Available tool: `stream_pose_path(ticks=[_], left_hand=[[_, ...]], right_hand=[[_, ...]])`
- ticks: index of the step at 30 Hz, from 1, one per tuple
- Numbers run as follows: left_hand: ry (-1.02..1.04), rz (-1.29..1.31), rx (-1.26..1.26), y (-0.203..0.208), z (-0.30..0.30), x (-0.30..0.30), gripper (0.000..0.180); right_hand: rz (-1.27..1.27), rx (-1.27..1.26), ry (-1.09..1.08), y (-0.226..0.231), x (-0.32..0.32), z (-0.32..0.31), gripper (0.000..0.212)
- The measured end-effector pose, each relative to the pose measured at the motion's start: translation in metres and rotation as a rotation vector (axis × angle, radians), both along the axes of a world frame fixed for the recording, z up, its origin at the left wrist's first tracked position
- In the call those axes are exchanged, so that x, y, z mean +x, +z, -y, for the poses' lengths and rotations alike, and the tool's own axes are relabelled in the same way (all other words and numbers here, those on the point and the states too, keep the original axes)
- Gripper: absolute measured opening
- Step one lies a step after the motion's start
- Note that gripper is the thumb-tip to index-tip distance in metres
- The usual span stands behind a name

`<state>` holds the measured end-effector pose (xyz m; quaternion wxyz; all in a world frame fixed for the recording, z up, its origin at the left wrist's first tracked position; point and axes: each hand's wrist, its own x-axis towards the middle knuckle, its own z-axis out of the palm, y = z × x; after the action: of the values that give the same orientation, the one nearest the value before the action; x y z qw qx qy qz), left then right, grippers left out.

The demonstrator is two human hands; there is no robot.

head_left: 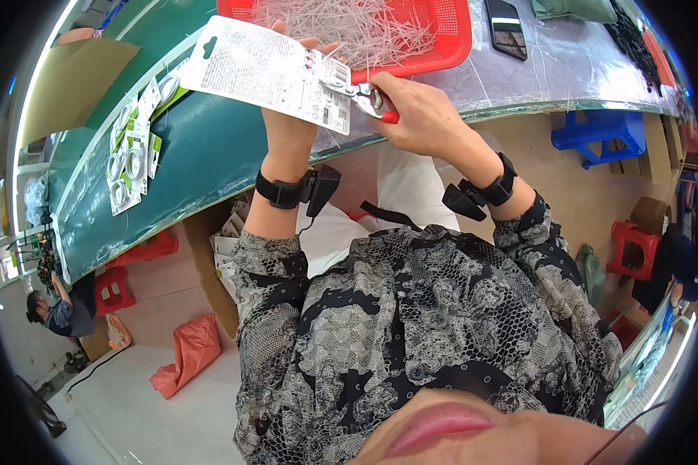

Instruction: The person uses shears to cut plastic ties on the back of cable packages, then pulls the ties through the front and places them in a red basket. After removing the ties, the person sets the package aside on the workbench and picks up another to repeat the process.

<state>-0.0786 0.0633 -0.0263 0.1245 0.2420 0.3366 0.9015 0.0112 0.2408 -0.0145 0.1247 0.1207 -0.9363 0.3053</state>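
Observation:
My left hand (288,138) holds up a white blister card (256,66) from behind; its fingertips show past the card's upper edge, and the rest of the fingers are hidden. The card is tilted, its printed side facing me and a hang hole near its upper left corner. My right hand (423,116) is closed round the red-handled cutting pliers (367,101). Their metal jaws reach over the card's right part; whether they grip anything is too small to tell. Just beyond both hands stands a red basket (459,46) heaped with thin clear plastic strips (357,31).
Several carded coiled cables (136,155) lie on the green table mat (202,147) at left. A phone (506,29) rests right of the basket. Under the table edge are an open carton (202,267) of cards and a blue stool (601,136). Another person (58,310) works far left.

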Motion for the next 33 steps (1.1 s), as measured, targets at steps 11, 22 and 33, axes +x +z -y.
stream_pose_path(ticks=[11, 22, 33], left_hand=[[0.116, -0.138, -0.158, 0.002, -0.011, -0.002, 0.057], [0.207, -0.126, -0.166, -0.002, -0.016, -0.001, 0.052], [0.064, 0.269, -0.256, 0.008, 0.029, -0.005, 0.035]], right_hand=[[-0.207, -0.039, 0.125, 0.014, -0.001, 0.005, 0.051], [0.044, -0.114, 0.114, 0.023, -0.001, 0.011, 0.041], [0.252, -0.413, 0.030, 0.006, -0.039, -0.041, 0.035]])
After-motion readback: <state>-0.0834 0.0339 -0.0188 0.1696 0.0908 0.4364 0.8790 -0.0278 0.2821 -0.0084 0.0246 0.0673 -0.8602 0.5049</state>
